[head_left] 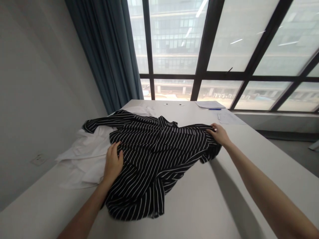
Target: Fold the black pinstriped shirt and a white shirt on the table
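A black shirt with thin white stripes (154, 156) lies crumpled across the middle of a white table (199, 205). My left hand (113, 162) rests on the shirt's left side, fingers curled into the cloth. My right hand (219, 132) pinches the shirt's right edge, near a sleeve or shoulder, with the arm stretched out. Part of the shirt overlaps a white garment (84, 156) spread on the table's left side.
Papers (209, 104) and a blue pen (214, 109) lie at the table's far end below a large black-framed window. A blue-grey curtain (107, 53) hangs at the left of the window. A grey wall with a socket (38, 159) runs along the left.
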{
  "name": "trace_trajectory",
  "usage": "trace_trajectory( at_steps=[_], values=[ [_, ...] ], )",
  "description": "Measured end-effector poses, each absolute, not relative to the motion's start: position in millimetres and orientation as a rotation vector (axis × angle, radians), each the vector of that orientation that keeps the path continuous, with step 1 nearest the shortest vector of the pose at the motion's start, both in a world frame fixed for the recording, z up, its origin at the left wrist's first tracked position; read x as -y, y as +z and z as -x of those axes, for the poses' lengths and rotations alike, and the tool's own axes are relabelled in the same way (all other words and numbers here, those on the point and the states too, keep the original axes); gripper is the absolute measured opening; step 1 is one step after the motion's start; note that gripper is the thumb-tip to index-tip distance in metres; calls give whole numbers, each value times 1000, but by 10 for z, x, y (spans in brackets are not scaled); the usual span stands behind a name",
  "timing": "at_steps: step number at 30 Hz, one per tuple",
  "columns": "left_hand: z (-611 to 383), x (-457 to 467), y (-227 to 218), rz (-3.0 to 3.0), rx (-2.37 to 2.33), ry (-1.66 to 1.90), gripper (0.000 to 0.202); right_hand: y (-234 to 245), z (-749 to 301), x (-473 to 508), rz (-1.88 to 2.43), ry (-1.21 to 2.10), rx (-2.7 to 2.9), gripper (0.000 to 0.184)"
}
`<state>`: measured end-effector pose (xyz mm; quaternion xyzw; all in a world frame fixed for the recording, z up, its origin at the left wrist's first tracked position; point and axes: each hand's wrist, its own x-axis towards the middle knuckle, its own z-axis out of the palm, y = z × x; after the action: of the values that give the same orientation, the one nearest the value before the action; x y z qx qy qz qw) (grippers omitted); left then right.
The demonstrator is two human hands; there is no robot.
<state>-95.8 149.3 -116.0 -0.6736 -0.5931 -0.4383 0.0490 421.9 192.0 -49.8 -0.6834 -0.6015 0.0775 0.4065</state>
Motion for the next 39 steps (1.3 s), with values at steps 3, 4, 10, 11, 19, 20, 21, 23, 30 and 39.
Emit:
trace_trajectory(
  at_steps=[3,4,10,11,19,20,21,23,30,39],
  values=[
    [949,-1475,-1090,2059,1775,-1383,41,-463,-4496,-1861,1810,11,1538,10],
    [938,-1455,-1057,2075,1758,-1393,41,-462,-4560,-1834,1839,-38,1540,12],
    [921,-1282,-941,2149,1789,-1472,41,-650,-4289,-1572,1894,-223,1666,32],
    [940,-1266,-952,2138,1843,-1502,41,-731,-4135,-1492,1862,-208,1750,32],
    [1071,-1268,-1054,2050,2264,-1681,52,-1312,-3441,-882,1777,27,2323,51],
    [1061,-1259,-1039,2071,2255,-1688,53,-1315,-3507,-882,1808,42,2338,51],
    [1044,-1245,-1018,2102,2235,-1698,53,-1310,-3594,-899,1834,55,2350,51],
    [994,-1206,-967,2189,2173,-1718,53,-1294,-3797,-961,1878,66,2358,52],
    [810,-1073,-844,2504,2004,-1609,47,-1257,-4440,-1242,1958,7,2260,54],
    [925,-1219,-1007,2440,1808,-1323,37,-957,-4275,-1240,1829,-1,2178,41]
  ],
)
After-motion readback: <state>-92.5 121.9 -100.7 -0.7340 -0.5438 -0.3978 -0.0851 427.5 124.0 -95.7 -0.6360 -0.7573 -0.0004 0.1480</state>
